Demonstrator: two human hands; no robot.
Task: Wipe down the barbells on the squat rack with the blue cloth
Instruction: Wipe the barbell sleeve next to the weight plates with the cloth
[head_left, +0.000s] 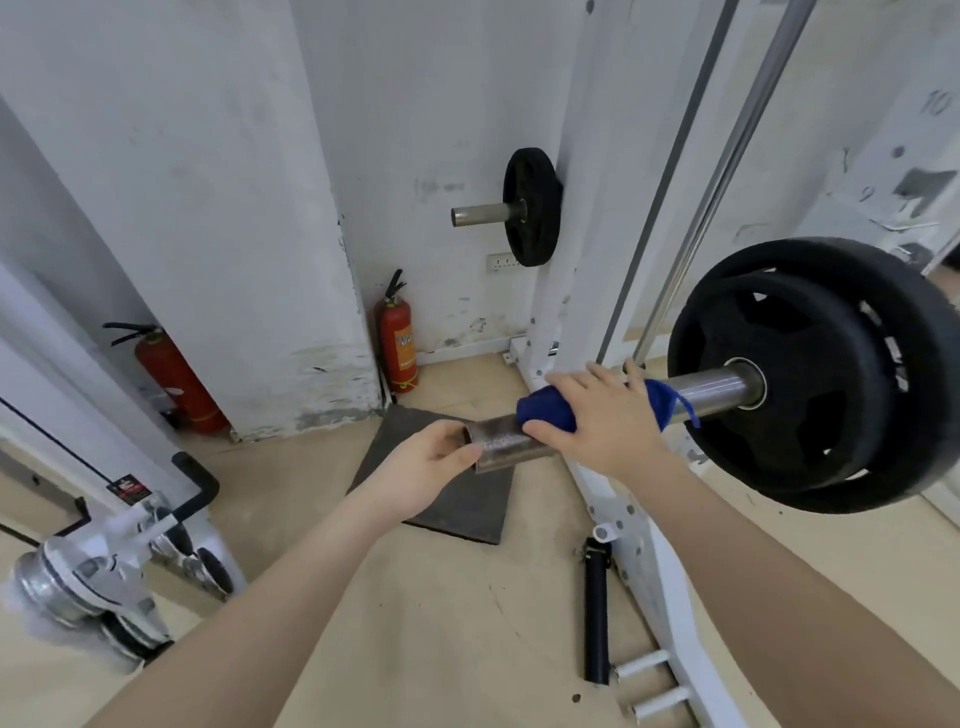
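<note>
Right hand (597, 415) is gripping the blue cloth (545, 410) wrapped round the barbell (711, 387) sleeve beside 2 plates (810, 374), left hand (426, 462) is pinching the sleeve end, probably steadying; best twisting while sliding full length.

Speckled metal barbell sleeve (501, 441), cloth (550, 410)

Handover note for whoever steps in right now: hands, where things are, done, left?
Left hand grips the bare end of the barbell sleeve.
Right hand holds the blue cloth wrapped round the sleeve, between the end and the weight plates.
Done: cannot tell how much is wiped.
Left: the sleeve end looks speckled; finish it, then the rest of the bar.
</note>
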